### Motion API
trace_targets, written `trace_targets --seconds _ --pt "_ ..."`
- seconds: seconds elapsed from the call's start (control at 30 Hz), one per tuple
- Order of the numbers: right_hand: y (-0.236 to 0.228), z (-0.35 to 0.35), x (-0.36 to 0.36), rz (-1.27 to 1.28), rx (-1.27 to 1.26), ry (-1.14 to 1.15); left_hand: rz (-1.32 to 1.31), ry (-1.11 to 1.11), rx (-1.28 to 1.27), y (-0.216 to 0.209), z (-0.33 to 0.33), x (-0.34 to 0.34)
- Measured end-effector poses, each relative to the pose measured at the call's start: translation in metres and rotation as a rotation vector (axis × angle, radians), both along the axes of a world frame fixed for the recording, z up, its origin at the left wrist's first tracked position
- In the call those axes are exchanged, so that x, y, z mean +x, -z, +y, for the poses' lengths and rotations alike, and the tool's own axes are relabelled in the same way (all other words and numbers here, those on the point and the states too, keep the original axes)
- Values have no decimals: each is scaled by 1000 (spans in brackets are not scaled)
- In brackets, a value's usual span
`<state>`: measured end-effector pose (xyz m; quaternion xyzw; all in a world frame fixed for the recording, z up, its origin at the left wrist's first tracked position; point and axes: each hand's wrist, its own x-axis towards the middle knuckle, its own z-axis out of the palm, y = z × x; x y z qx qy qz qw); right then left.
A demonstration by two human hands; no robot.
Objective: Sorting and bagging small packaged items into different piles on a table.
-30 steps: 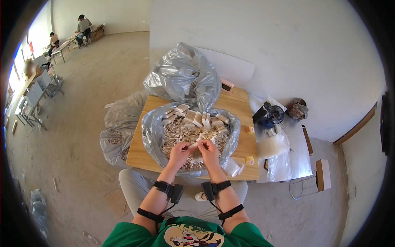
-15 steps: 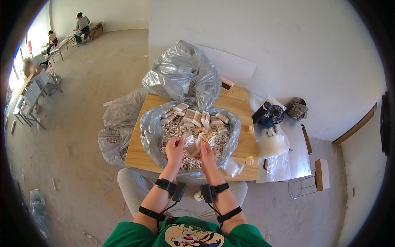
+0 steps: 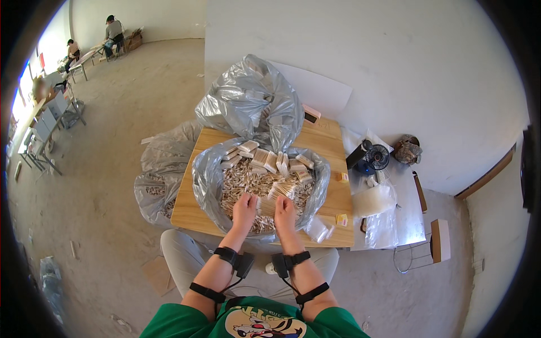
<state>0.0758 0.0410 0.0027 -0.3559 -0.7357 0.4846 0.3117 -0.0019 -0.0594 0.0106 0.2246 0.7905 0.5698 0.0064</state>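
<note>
Loose cotton swabs (image 3: 239,183) fill an open grey plastic bag (image 3: 207,179) on the wooden table. Over the bag's near half, my left hand (image 3: 244,209) and my right hand (image 3: 285,210) are closed at either side of a clear packet of cotton swabs (image 3: 266,207), gripping its edges. The fingertips are partly hidden. Filled packets of swabs (image 3: 259,159) lie on the heap toward its far side. Just beyond my right hand, a fanned bunch of swabs (image 3: 282,188) rests on the loose ones.
Behind stands a second large grey bag (image 3: 242,96); more bags of swabs (image 3: 152,191) sit left of the table (image 3: 194,211). Clear plastic sleeves (image 3: 319,228) lie at its front right. A side table (image 3: 408,219) holds a black fan (image 3: 376,156). Other people work far left.
Both hands have drawn a little nearer to me. My left hand has moved right to the packet's edge, and the packet has come down between the hands.
</note>
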Motion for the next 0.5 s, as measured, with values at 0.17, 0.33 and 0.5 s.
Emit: trace_targets --seconds 0.17,0.33,0.5 --pt "-4 -6 -3 -80 109 -68 4 44 30 7 -8 -4" --pt "8 -6 -12 -31 139 7 28 13 65 5 -5 -3" --pt "7 4 -15 -121 82 -43 -19 -37 55 12 -16 -21"
